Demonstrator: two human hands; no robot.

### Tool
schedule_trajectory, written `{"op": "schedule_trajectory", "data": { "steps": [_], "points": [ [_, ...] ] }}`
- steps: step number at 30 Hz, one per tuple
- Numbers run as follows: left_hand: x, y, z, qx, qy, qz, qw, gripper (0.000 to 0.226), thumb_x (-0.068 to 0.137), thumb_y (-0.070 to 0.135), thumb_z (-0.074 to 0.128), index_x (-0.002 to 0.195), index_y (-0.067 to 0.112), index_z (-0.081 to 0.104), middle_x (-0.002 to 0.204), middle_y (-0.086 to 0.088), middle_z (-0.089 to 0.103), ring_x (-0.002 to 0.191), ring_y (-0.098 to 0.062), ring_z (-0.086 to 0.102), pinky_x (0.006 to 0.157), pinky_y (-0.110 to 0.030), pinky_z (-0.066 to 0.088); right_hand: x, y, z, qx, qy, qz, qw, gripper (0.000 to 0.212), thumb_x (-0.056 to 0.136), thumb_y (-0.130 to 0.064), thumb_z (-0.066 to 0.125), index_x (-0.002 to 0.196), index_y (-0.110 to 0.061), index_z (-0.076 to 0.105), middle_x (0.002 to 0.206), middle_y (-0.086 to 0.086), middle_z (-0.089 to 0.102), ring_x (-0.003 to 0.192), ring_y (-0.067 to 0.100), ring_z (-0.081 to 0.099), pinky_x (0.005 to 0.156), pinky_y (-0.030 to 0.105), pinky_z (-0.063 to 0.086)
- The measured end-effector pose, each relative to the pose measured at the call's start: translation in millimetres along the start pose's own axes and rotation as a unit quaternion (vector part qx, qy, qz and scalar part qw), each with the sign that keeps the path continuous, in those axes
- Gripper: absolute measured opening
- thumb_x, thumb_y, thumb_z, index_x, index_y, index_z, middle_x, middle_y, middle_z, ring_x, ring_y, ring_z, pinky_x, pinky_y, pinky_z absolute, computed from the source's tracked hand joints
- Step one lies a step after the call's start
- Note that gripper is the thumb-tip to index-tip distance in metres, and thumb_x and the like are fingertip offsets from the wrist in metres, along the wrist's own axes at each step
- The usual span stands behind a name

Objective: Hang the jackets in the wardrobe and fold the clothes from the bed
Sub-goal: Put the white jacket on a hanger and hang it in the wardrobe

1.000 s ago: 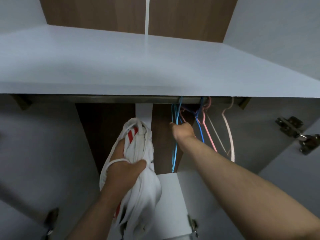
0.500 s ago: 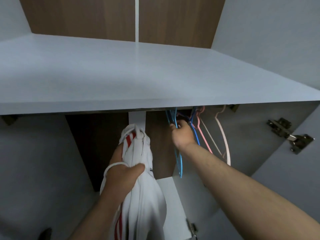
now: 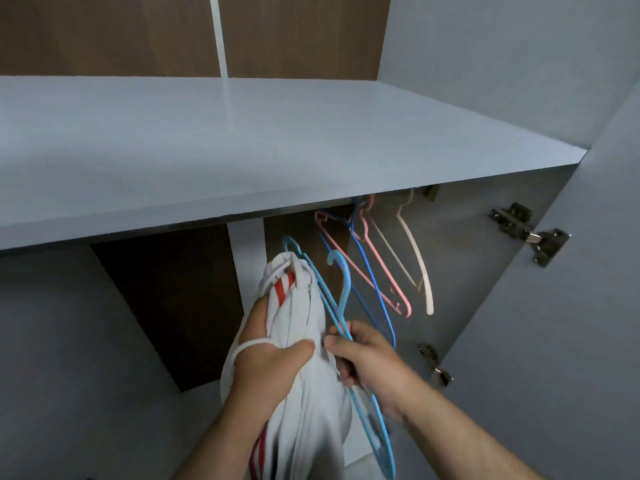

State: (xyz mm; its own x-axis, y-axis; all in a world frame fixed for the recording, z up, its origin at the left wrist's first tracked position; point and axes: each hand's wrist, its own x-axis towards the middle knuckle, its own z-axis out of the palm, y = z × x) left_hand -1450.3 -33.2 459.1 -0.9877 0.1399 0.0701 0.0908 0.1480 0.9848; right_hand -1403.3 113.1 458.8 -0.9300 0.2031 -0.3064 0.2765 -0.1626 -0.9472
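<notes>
my left hand grips a bunched white jacket, soft and creased, with red stripes showing in the folds near its top and again low down by my forearm. the fingers are wrapped around the gathered cloth and the thumb presses across its front. a thin white cord loops over the back of that hand. the jacket hangs in front of the open wardrobe's lower compartment, below the shelf, which is smooth, flat and pale grey.

my right hand is just beside the jacket, its fingers curled around a pair of thin light blue plastic hangers. their curved hooks point up, one against the jacket's top. the thumb tip nearly meets my left thumb.

further back, slim hangers dangle from under the shelf edge: a dark blue hanger, a pink hanger and a thicker cream hanger. the back panel is dark brown wood grain. a metal hinge sits on the grey side wall at right.
</notes>
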Motion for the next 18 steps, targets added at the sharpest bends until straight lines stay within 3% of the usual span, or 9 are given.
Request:
{"op": "schedule_trajectory", "data": {
  "steps": [3, 4, 7, 9, 16, 18],
  "points": [
    [-19.4, 2.4, 10.7, -0.010, -0.047, 0.039, 0.998, 0.068, 0.070, -0.010, 0.077, 0.113, 0.038, 0.057, 0.100, 0.035, 0.066, 0.094, 0.012, 0.063, 0.074, -0.005, 0.048, -21.5, 1.4, -11.8, 0.070, -0.023, -0.009, 0.997, 0.036, 0.069, -0.017, 0.069, 0.097, -0.009, 0.047, 0.057, 0.005, 0.047, 0.045, 0.012, 0.037, 0.042, 0.021, 0.028],
    [-29.2, 3.8, 14.7, -0.011, -0.061, 0.043, 0.997, 0.066, 0.071, -0.010, 0.078, 0.110, 0.039, 0.058, 0.100, 0.033, 0.067, 0.094, 0.010, 0.064, 0.073, -0.006, 0.048, -30.4, 2.2, -14.0, 0.076, -0.030, -0.011, 0.997, 0.035, 0.070, -0.016, 0.070, 0.094, -0.010, 0.045, 0.062, 0.009, 0.047, 0.046, 0.012, 0.038, 0.042, 0.021, 0.028],
    [-61.4, 18.4, 25.0, -0.023, -0.081, 0.068, 0.994, 0.055, 0.063, 0.029, 0.080, 0.113, 0.045, 0.063, 0.106, 0.022, 0.070, 0.100, 0.003, 0.066, 0.081, -0.015, 0.053, -61.4, 8.1, -23.0, 0.082, -0.022, -0.027, 0.996, 0.036, 0.070, -0.018, 0.071, 0.091, -0.012, 0.042, 0.068, 0.011, 0.047, 0.046, 0.011, 0.038, 0.041, 0.020, 0.029],
    [-82.2, 28.1, 33.0, -0.027, -0.118, 0.090, 0.989, 0.059, 0.068, 0.035, 0.076, 0.126, 0.037, 0.061, 0.114, 0.013, 0.071, 0.108, -0.005, 0.066, 0.091, -0.030, 0.055, -85.2, 10.2, -33.6, 0.074, -0.017, -0.051, 0.996, 0.037, 0.073, -0.021, 0.071, 0.091, -0.011, 0.040, 0.062, 0.006, 0.047, 0.045, 0.012, 0.038, 0.041, 0.021, 0.030],
    [-187.8, 56.4, 58.7, -0.058, -0.222, 0.102, 0.968, 0.060, 0.078, 0.010, 0.079, 0.132, 0.023, 0.059, 0.117, 0.009, 0.071, 0.111, -0.012, 0.067, 0.092, -0.039, 0.057, -210.7, 15.5, -81.9, 0.028, -0.012, -0.126, 0.992, 0.031, 0.080, -0.034, 0.067, 0.080, -0.009, 0.049, 0.052, 0.007, 0.046, 0.046, 0.017, 0.039, 0.046, 0.023, 0.036],
    [-227.3, 67.6, 66.3, -0.081, -0.264, 0.106, 0.955, 0.056, 0.081, -0.006, 0.074, 0.127, 0.023, 0.061, 0.113, 0.010, 0.073, 0.106, -0.011, 0.069, 0.085, -0.031, 0.059, -258.3, 19.0, -92.7, 0.019, 0.001, -0.138, 0.990, 0.029, 0.079, -0.035, 0.066, 0.075, -0.012, 0.049, 0.051, 0.005, 0.046, 0.046, 0.016, 0.039, 0.047, 0.024, 0.036]
  ]
}}
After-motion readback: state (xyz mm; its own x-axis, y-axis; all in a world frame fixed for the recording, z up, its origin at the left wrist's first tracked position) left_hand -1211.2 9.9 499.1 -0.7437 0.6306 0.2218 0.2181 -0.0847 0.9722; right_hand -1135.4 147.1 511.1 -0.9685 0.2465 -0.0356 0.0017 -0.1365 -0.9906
